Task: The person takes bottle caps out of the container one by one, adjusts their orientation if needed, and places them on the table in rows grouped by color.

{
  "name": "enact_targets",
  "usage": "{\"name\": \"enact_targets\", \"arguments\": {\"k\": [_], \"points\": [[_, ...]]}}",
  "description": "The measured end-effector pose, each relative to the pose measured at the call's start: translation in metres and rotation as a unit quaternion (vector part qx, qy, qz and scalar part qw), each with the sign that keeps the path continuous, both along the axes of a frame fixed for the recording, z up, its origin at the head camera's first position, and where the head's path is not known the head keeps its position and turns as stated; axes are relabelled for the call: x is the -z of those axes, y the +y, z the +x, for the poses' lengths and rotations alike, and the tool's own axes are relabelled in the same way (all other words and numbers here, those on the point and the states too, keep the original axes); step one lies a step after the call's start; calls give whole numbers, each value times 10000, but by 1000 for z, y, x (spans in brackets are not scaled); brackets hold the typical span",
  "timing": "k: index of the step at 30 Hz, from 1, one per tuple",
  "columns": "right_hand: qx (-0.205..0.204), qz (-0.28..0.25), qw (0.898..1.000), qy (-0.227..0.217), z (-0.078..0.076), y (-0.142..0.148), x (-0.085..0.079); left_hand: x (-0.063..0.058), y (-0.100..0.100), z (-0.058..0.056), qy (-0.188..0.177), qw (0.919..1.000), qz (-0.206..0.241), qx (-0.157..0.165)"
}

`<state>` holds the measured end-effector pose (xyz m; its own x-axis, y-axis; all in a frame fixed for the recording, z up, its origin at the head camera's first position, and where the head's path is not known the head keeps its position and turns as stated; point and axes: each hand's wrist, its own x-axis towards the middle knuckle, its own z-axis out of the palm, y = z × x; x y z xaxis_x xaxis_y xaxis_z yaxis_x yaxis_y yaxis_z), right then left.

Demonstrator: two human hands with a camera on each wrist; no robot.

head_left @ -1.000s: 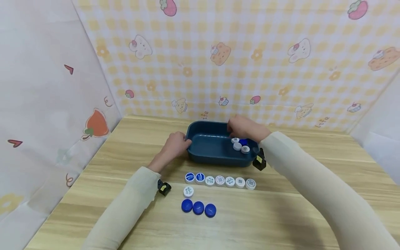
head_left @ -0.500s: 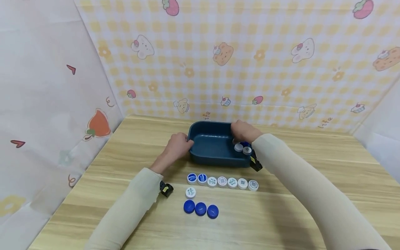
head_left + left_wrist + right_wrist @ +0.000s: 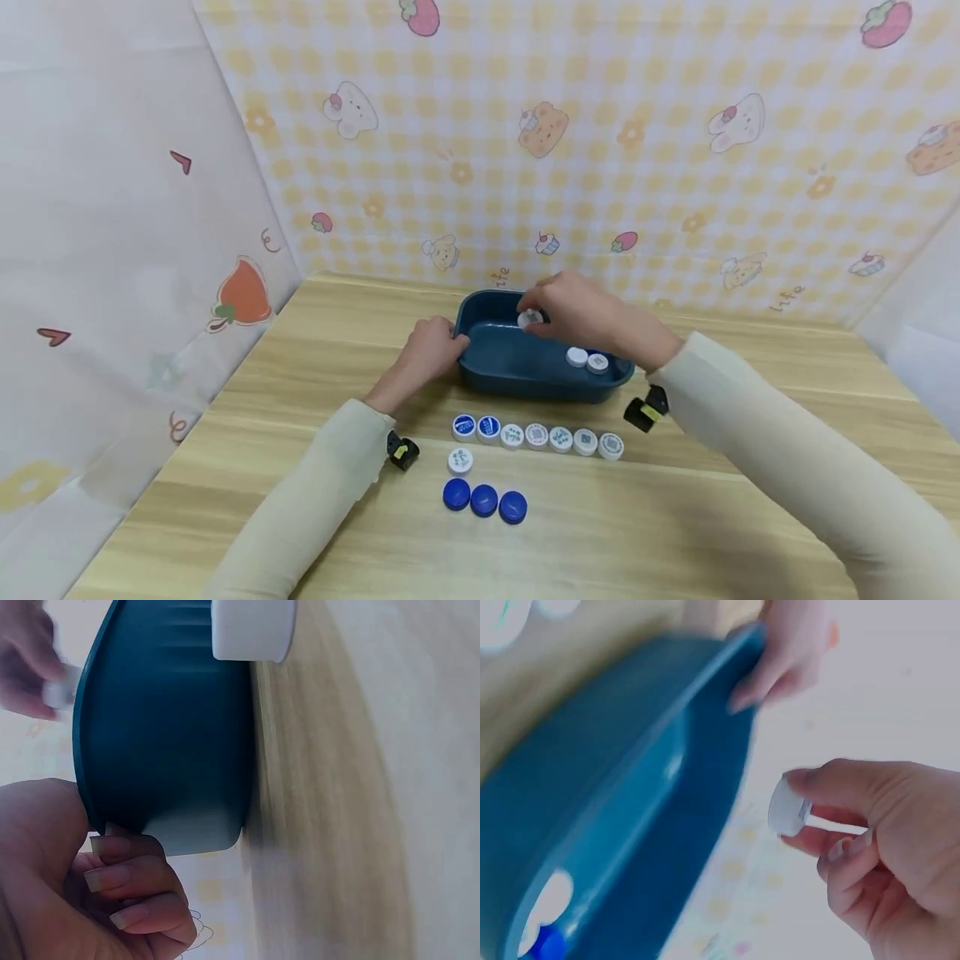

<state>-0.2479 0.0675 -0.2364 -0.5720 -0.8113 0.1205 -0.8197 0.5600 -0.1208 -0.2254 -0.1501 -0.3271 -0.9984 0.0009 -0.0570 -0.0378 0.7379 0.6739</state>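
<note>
My right hand (image 3: 581, 315) pinches a white bottle cap (image 3: 529, 320) between thumb and fingertips, held above the dark blue rectangular basin (image 3: 536, 388). In the right wrist view the pinched cap (image 3: 789, 808) shows side-on, just outside the basin's long rim from that angle. At the basin's left end my left hand (image 3: 427, 350) grips the rim, thumb inside. The left wrist view shows its fingers (image 3: 142, 877) curled against the outer wall. Inside the basin's right end lie white caps (image 3: 577, 357) and a blue cap (image 3: 551, 943), the latter mostly hidden by my right hand in the head view.
Before the basin runs a row of several white printed caps (image 3: 536, 435) on the wooden table (image 3: 360, 333). One white cap (image 3: 460, 461) sits below its left end, and three blue caps (image 3: 484, 500) lie nearer. A patterned cloth (image 3: 480, 167) hangs behind.
My right hand was down in the basin's right end; it has lifted and moved left with a white cap in its fingers. My left hand keeps its hold on the rim.
</note>
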Motion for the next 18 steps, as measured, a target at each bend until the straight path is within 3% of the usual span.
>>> {"name": "enact_targets", "arguments": {"k": [4, 7, 9, 13, 18], "points": [[-927, -192, 9955, -81, 41, -9, 2, -1, -1, 0, 21, 10000, 14, 39], [-1516, -64, 9874, -441, 63, -12, 17, -3, -1, -1, 7, 10000, -13, 47], [-1701, 96, 9836, -589, 73, -13, 29, -3, -1, -1, 6, 10000, -7, 74], [-1827, 346, 9809, -565, 83, -12, 48, -2, 0, 0, 44, 9999, 36, 88], [-2057, 482, 9766, -407, 84, -12, 62, -1, 1, 2, 59, 10000, -1, 18]]}}
